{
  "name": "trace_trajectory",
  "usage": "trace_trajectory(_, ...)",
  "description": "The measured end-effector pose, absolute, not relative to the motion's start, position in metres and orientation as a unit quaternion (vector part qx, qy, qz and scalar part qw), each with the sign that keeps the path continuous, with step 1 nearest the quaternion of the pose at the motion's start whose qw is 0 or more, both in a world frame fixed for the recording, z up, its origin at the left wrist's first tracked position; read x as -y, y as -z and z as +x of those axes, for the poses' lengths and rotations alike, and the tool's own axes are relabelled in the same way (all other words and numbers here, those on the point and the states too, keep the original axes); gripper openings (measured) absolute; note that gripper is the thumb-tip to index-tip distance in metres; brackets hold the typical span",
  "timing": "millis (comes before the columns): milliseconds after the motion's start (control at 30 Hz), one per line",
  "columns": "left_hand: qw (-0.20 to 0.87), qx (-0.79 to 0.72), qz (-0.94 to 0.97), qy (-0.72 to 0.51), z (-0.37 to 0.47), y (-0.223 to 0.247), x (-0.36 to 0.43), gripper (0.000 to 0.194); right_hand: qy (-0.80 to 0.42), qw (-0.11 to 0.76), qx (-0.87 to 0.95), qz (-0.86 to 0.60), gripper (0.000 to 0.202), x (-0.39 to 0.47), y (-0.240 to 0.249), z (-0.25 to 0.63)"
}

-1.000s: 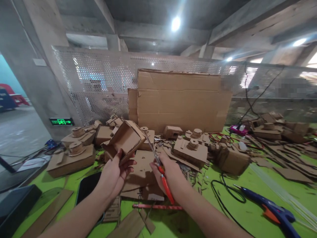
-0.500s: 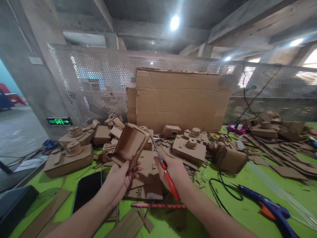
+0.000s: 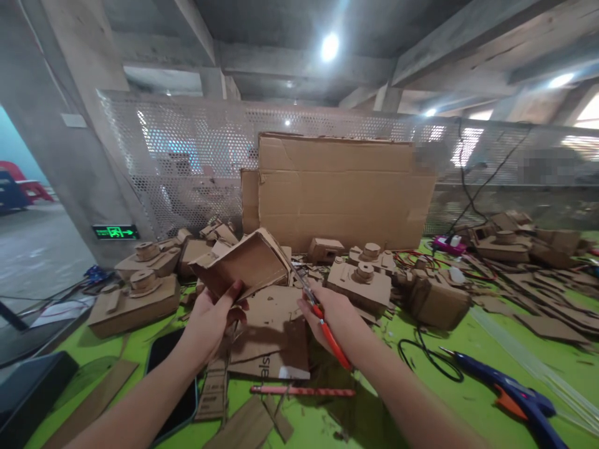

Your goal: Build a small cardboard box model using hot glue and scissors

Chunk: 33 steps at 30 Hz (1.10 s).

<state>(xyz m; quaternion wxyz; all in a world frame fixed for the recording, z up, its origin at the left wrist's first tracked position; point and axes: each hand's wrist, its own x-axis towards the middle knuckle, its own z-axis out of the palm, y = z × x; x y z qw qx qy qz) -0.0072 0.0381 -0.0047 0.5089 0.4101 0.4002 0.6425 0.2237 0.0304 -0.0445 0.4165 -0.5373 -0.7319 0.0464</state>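
An open cardboard box [image 3: 255,265] is tilted in my left hand [image 3: 216,324], with the thumb inside its near wall and the fingers beneath. My right hand [image 3: 330,315] grips red-handled scissors [image 3: 333,337] near their pivot. The scissor blades point up and left, at the box's right edge; whether they touch it cannot be made out. Under the hands lies a flat printed cardboard sheet [image 3: 274,330], with a red twisted pencil [image 3: 302,391] in front of it.
Cardboard camera shapes [image 3: 358,284] and scraps crowd the green table [image 3: 397,405]. A blue glue gun [image 3: 508,380] with its black cable lies right, a phone [image 3: 175,405] under my left forearm. A large cardboard panel [image 3: 337,193] stands behind.
My left hand has turned the box over to a flatter tilt and moved slightly left. My right hand and the scissors have shifted slightly to the right.
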Motion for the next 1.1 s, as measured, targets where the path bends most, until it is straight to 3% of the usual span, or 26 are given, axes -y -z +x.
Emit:
trace_trajectory(200, 0.517, -0.402, 0.414, -0.632, -0.006, 0.004, -0.037, 0.046, -0.063, 0.366, 0.737, -0.564, 0.031, -0.020, 0.029, 0.227)
trace_trajectory(567, 0.481, -0.405, 0.528, -0.570, -0.014, 0.002, -0.038, 0.039, -0.038, 0.407, 0.730, -0.548, 0.015, -0.024, 0.035, 0.225)
trace_trajectory(767, 0.472, -0.417, 0.547, -0.551, -0.013, 0.014, -0.038, 0.032, -0.022, 0.412, 0.698, -0.586, 0.032, -0.021, 0.030, 0.225)
trace_trajectory(1100, 0.476, -0.433, 0.552, -0.531, -0.012, 0.011, -0.036, 0.041, -0.083, 0.444, 0.711, -0.539, 0.019, -0.029, 0.033, 0.229)
